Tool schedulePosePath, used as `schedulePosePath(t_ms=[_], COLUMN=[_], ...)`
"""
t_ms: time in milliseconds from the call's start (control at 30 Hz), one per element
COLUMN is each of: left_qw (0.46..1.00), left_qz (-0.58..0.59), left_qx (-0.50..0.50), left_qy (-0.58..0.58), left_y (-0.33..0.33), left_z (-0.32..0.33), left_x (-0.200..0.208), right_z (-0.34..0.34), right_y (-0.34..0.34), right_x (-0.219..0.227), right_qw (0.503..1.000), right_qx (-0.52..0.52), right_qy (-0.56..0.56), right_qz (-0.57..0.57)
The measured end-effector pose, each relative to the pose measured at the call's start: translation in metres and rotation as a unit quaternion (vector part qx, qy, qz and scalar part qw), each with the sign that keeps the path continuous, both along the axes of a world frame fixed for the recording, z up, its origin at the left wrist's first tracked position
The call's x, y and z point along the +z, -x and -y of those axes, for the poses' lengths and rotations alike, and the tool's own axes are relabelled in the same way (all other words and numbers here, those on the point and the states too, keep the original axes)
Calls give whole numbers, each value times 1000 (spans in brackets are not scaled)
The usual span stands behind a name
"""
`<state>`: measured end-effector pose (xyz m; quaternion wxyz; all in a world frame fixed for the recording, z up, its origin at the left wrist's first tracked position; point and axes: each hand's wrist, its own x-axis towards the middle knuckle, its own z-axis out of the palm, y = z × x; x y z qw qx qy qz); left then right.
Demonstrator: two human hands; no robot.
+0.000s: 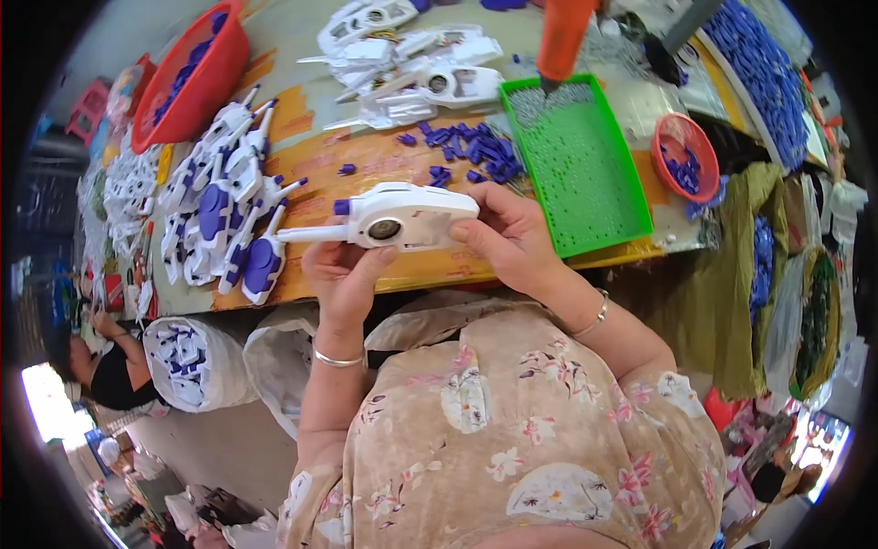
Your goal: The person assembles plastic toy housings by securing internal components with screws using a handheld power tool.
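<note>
Above the table's near edge I hold a white plastic toy body [414, 203] level between both hands. It has a long thin rod at its left end, a small purple piece near the rod and a round dark speaker-like disc on its face. My left hand [343, 274] grips it from below near the rod, thumb under the disc. Around the wide right end close the fingers and thumb of my right hand [512, 233]. Beyond it lie loose purple plastic pieces [489, 154]. A green tray [585, 165] with small metal screws is just right of my right hand.
White-and-purple toys [215, 206] pile up at left beside a red basin [233, 69]. More white bodies [439, 87] lie at the far side. An orange electric screwdriver [562, 41] hangs over the tray. A small red bowl [700, 188] stands right; a filled sack [215, 371] stands below left.
</note>
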<state>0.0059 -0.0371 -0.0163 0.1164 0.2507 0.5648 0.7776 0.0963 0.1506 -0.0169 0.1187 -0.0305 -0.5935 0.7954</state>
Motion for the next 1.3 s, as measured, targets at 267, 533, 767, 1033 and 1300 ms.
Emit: schedulePosePath(t_ms=[267, 533, 767, 1033, 1300], left_qw=[991, 952, 986, 960, 956], left_qz=[-56, -204, 14, 130, 146], left_qx=[-114, -121, -110, -193, -212], left_qy=[41, 194, 123, 158, 144], left_y=[-3, -2, -7, -29, -27], left_z=[-3, -6, -12, -7, -6], left_x=[5, 29, 17, -6, -4], right_z=[-8, -10, 5, 13, 11], right_y=[1, 4, 2, 3, 0], right_x=[38, 28, -3, -10, -9], right_qw=[911, 944, 997, 983, 989], right_qx=[-60, 54, 13, -79, -94], right_qy=[-371, -316, 73, 153, 100], right_qz=[-167, -83, -11, 55, 59])
